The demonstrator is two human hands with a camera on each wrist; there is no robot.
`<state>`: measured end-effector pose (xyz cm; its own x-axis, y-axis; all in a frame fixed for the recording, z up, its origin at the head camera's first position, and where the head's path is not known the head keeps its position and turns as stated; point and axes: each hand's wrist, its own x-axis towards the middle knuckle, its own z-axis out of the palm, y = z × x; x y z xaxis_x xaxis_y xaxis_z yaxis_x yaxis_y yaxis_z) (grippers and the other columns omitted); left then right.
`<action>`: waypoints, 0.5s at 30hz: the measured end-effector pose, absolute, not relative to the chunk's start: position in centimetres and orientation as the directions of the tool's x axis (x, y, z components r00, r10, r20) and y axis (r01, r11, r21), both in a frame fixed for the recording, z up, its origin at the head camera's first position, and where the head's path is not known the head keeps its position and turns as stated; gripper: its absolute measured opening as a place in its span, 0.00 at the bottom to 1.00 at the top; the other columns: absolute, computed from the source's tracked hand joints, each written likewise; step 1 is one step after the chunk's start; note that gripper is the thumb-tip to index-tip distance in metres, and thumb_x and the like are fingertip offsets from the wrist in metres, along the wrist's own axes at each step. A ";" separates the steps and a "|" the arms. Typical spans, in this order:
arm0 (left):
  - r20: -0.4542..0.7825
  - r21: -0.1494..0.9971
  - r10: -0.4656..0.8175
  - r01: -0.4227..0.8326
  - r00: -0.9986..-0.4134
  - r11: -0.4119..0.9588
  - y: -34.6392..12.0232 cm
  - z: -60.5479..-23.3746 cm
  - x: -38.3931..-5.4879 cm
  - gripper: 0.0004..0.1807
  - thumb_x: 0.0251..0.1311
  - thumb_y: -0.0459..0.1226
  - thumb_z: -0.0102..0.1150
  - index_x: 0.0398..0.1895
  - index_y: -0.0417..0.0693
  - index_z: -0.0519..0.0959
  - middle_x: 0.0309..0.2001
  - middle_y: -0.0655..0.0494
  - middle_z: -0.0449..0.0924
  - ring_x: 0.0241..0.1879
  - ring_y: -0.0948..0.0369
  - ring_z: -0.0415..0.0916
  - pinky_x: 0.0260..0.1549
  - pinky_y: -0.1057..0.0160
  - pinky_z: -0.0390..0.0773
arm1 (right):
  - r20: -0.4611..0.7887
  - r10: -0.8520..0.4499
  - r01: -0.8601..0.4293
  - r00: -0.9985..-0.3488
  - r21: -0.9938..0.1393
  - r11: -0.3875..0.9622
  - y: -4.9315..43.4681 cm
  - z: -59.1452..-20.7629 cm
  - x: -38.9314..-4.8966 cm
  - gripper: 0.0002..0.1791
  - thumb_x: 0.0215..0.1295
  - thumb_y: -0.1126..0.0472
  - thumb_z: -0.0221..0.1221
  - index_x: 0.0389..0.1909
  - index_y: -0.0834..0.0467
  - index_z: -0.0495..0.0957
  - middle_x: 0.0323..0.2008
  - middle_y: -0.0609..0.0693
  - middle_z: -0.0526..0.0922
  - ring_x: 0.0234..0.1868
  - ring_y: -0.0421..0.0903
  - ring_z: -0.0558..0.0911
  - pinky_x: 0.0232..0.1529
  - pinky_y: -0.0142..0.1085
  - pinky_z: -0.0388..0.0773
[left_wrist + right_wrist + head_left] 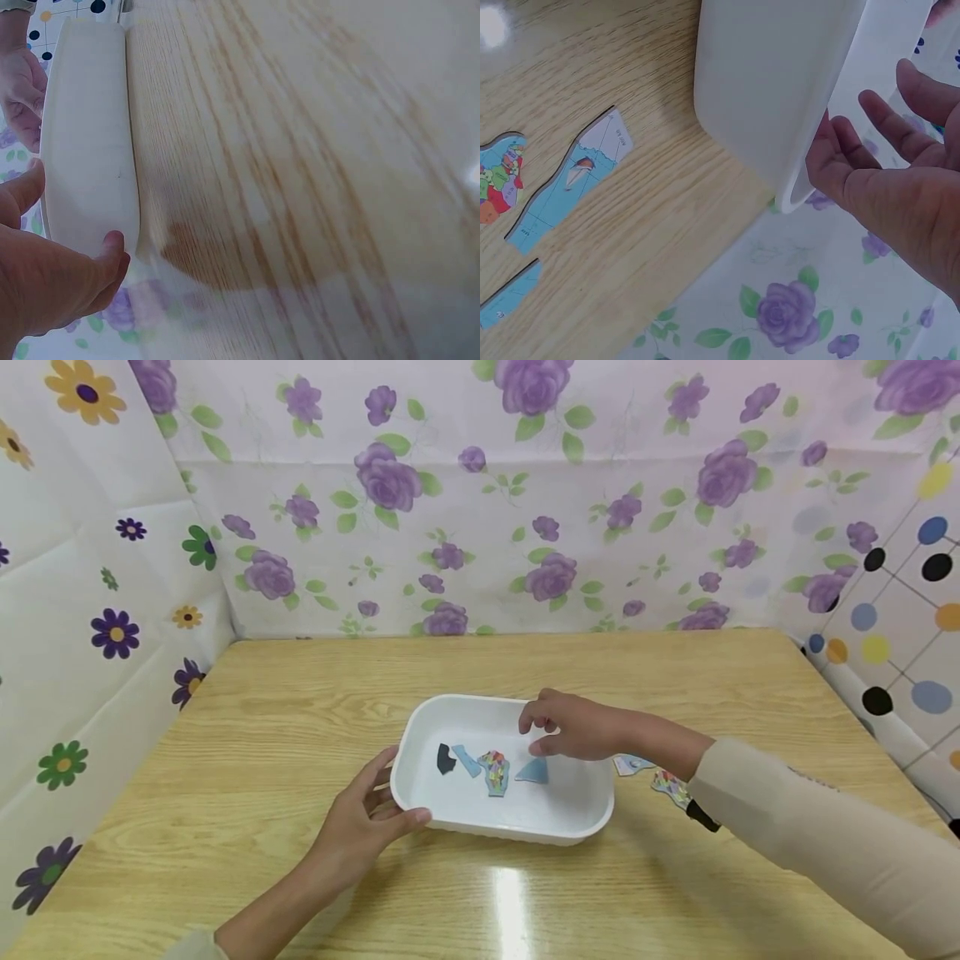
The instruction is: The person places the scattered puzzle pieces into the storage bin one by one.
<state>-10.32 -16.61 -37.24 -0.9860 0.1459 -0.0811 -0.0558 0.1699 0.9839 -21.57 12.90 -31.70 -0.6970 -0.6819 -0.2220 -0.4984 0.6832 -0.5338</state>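
Note:
A white plastic tray (480,814) stands on the table. My left hand (367,814) grips it at the near left corner, thumb by the front rim and fingers along the left side. Inside lie map puzzle pieces: a black one (446,759), a narrow blue one (467,761), a multicoloured one (495,772) and a blue triangular one (532,771). Over the tray's right part hovers my right hand (573,727), fingers bent loosely and apart, nothing visible between them. The blue triangular piece is nearest below it. The right wrist view shows this hand (900,165) past the rim.
Right of the tray, partly under my right forearm, more map pieces lie on the wooden table (300,693): a pale blue one (632,764) and a multicoloured one (670,785). Flower-patterned sheets (450,527) rise behind and at the left; a dotted sheet (900,635) hangs at the right.

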 end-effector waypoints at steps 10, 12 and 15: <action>-0.098 0.981 0.143 -0.071 -0.985 0.182 -16.6 -37.1 -10.4 0.48 0.51 0.34 0.72 0.74 0.52 0.54 0.64 0.43 0.65 0.61 0.47 0.70 0.51 0.65 0.81 | -0.163 -0.678 -0.463 -0.716 -0.617 0.636 14.0 -30.4 -21.6 0.12 0.69 0.60 0.57 0.52 0.57 0.76 0.46 0.52 0.73 0.51 0.49 0.73 0.52 0.43 0.77; -0.100 0.980 0.140 -0.073 -0.985 0.186 -16.6 -37.1 -10.4 0.49 0.51 0.35 0.72 0.74 0.52 0.55 0.63 0.43 0.65 0.61 0.47 0.70 0.51 0.65 0.81 | -0.168 -0.667 -0.440 -0.726 -0.632 0.638 14.2 -30.2 -21.5 0.12 0.70 0.60 0.57 0.52 0.57 0.75 0.47 0.52 0.73 0.51 0.50 0.73 0.51 0.42 0.78; -0.102 0.980 0.138 -0.076 -0.985 0.185 -16.5 -37.2 -10.4 0.49 0.51 0.35 0.72 0.74 0.53 0.55 0.63 0.43 0.66 0.61 0.47 0.70 0.50 0.65 0.81 | -0.193 -0.651 -0.389 -0.734 -0.667 0.635 14.6 -30.3 -21.5 0.13 0.70 0.59 0.56 0.53 0.57 0.74 0.49 0.54 0.72 0.52 0.51 0.73 0.48 0.40 0.80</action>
<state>-10.42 -16.54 -37.19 -0.9851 0.1382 -0.1025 -0.0760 0.1847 0.9798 -21.48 14.64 -30.35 -0.7339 -0.6514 -0.1927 -0.3887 0.6354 -0.6672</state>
